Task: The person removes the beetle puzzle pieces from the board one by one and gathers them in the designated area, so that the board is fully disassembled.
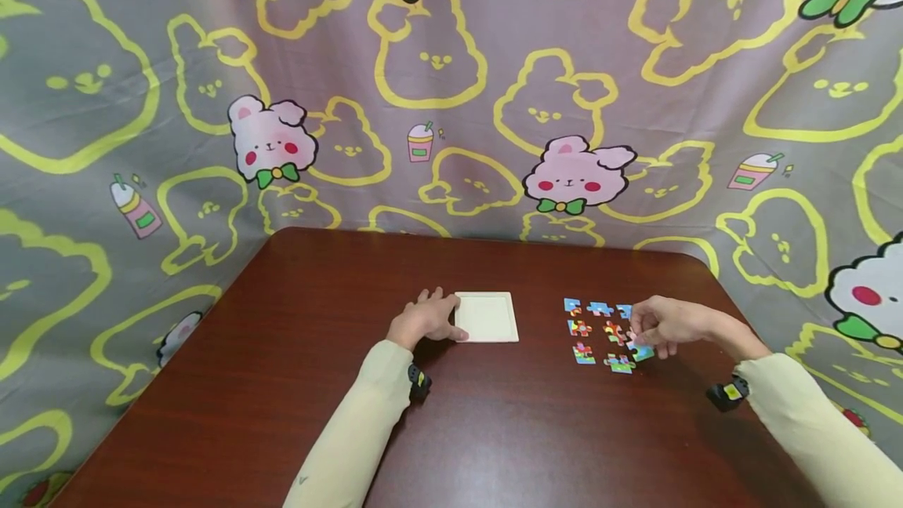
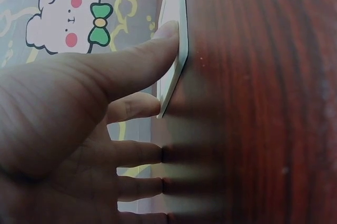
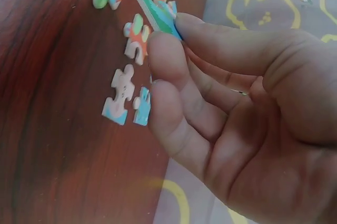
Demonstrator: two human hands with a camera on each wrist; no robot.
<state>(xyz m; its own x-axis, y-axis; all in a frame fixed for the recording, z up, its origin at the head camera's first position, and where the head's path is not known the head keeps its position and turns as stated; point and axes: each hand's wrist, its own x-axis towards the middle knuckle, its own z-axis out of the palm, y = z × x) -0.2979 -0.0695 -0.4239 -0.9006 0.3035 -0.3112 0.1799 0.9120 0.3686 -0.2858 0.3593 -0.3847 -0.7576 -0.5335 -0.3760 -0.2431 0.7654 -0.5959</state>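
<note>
In the head view my left hand [image 1: 426, 318] is at the left side of a square cream puzzle tray [image 1: 487, 317] with a raised rim. Its fingers are extended; in the left wrist view the thumb [image 2: 139, 66] lies on the tray's edge and the index fingertip is right at a corner. My right hand [image 1: 677, 323] pinches a green-and-blue jigsaw piece [image 3: 158, 16] between thumb and fingers, tilted above the table. Several loose jigsaw pieces [image 1: 580, 328] lie spread beside and under this hand, which partly hides them.
The dark red-brown wooden table [image 1: 296, 382] has rounded far corners. Behind it and at both sides hangs a grey cloth [image 1: 437, 194] printed with yellow outlines and rabbit faces. A black wrist camera [image 1: 728, 394] sits on the right wrist, another [image 1: 419, 382] on the left.
</note>
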